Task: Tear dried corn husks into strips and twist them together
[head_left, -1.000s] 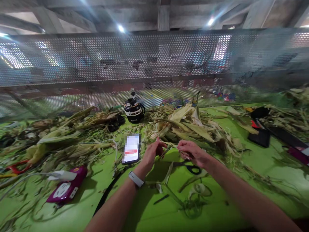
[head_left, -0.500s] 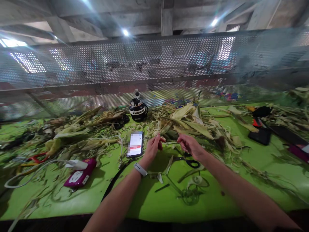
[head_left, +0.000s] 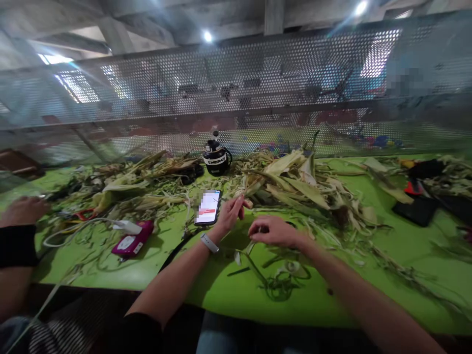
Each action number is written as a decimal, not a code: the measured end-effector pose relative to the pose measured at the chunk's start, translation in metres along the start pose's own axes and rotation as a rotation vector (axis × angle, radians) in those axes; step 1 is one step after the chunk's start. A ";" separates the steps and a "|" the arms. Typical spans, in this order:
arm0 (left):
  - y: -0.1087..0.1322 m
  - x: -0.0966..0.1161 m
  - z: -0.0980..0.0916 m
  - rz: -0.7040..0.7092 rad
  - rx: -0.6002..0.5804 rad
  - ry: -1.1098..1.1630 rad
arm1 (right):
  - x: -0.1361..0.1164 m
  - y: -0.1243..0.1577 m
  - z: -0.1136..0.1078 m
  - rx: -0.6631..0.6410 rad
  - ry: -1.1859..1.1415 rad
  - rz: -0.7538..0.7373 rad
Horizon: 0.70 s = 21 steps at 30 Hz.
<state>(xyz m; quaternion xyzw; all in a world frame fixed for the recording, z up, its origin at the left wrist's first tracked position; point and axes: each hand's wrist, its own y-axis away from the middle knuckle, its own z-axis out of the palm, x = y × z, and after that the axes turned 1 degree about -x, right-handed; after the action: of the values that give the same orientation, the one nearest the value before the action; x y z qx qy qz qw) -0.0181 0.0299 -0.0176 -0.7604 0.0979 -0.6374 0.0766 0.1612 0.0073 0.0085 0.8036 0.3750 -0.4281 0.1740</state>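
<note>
My left hand (head_left: 229,215), with a pale band on its wrist, hovers just right of a lit phone (head_left: 208,206). Its thumb and fingers are drawn together; whatever sits between them is too small to make out. To its right, my right hand (head_left: 275,230) is lower, palm down with curled fingers. The fingertips lie over the top end of a strip of green husk (head_left: 255,268), and I cannot tell whether they grip it. Below is a tangle of thin green strips (head_left: 278,289). Behind both hands rises a heap of dry corn husks (head_left: 291,179).
A black jug (head_left: 216,158) marked ENERGY stands by the perforated metal screen (head_left: 236,93). A purple power bank (head_left: 133,241) with a white cable lies to the left. Another person's hand (head_left: 25,211) rests at the far left. More husks and dark objects lie right.
My right hand has moved left and down, nearer the green strip, and now partly covers the scissors. The view has turned slightly left, bringing another person's arm into sight.
</note>
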 end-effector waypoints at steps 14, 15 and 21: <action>0.003 0.021 0.001 0.029 -0.151 -0.012 | 0.001 0.005 -0.002 0.096 0.443 -0.034; 0.004 0.025 0.000 0.044 -0.205 -0.025 | 0.001 0.006 -0.008 0.149 0.449 -0.021; 0.009 0.032 0.000 0.225 -0.404 -0.405 | 0.001 0.011 -0.028 0.348 0.564 0.016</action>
<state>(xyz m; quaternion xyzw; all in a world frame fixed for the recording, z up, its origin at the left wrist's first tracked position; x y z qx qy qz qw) -0.0129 0.0129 0.0109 -0.8562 0.2890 -0.4281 0.0118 0.1853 0.0173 0.0238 0.9111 0.3233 -0.2451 -0.0731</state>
